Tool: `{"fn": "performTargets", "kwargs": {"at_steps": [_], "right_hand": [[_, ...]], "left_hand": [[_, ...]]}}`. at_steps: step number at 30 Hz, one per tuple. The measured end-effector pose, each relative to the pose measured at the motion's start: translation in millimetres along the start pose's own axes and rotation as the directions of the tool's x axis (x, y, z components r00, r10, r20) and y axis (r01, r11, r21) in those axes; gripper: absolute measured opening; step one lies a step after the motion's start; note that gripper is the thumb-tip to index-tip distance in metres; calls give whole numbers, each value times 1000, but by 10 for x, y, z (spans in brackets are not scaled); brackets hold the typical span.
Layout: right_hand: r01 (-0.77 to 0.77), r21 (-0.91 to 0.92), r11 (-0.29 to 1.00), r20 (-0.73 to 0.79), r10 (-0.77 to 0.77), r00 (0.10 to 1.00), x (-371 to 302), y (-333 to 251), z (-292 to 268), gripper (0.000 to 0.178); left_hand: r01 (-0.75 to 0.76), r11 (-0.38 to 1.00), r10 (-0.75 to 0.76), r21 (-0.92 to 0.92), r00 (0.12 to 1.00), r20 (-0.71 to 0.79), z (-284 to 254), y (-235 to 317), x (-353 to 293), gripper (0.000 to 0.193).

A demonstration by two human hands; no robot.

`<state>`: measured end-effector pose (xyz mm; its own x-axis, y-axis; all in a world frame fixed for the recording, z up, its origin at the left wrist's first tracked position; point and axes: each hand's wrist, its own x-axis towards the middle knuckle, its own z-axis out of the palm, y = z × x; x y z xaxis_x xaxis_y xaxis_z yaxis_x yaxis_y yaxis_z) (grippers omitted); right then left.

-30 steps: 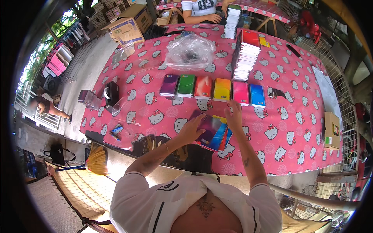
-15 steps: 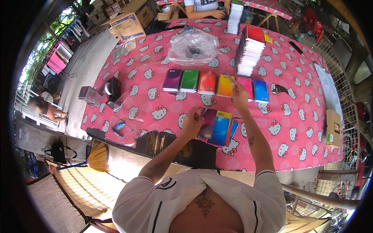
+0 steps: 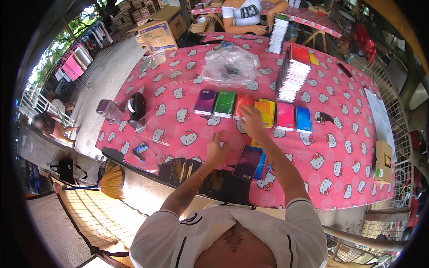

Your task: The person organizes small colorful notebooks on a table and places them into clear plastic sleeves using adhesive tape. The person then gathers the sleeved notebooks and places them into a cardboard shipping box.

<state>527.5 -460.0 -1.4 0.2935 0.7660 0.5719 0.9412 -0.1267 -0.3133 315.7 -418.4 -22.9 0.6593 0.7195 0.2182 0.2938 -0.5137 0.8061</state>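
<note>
A row of small spiral notebook stacks crosses the table: purple [image 3: 205, 101], green [image 3: 225, 102], red [image 3: 243, 99], yellow [image 3: 268, 107], pink [image 3: 285, 115] and blue [image 3: 303, 119]. My right hand [image 3: 253, 119] reaches to the red stack, its fingers closed at the near edge of the top red notebook, which is blurred. Closer to me lies a fanned group with a purple notebook [image 3: 246, 163] and a blue notebook [image 3: 260, 168]; a bit of yellow shows behind them, partly covered by my right forearm. My left hand [image 3: 217, 151] hovers left of this group, fingers apart and holding nothing.
Tall notebook stacks [image 3: 292, 76] stand behind the row. Crumpled clear plastic [image 3: 230, 66] lies farther back. At left are a black tape dispenser [image 3: 136, 106] and a small wrapped stack [image 3: 108, 108]. A person [image 3: 246, 17] sits across the table; a carton [image 3: 158, 35] stands far left.
My right hand has moved left from the yellow stack to the red one. My left hand has let go of the near notebook group and drawn away to its left.
</note>
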Motion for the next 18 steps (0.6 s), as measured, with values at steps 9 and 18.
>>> {"fn": "performTargets", "kwargs": {"at_steps": [9, 18], "right_hand": [[-321, 271, 907, 258, 253, 933, 392, -281, 190, 32], [-52, -26, 998, 243, 56, 968, -1924, -764, -1211, 31]], "left_hand": [[-336, 653, 412, 678, 909, 54, -615, -1057, 1274, 39], [-424, 577, 639, 698, 767, -62, -899, -209, 1427, 31]]}}
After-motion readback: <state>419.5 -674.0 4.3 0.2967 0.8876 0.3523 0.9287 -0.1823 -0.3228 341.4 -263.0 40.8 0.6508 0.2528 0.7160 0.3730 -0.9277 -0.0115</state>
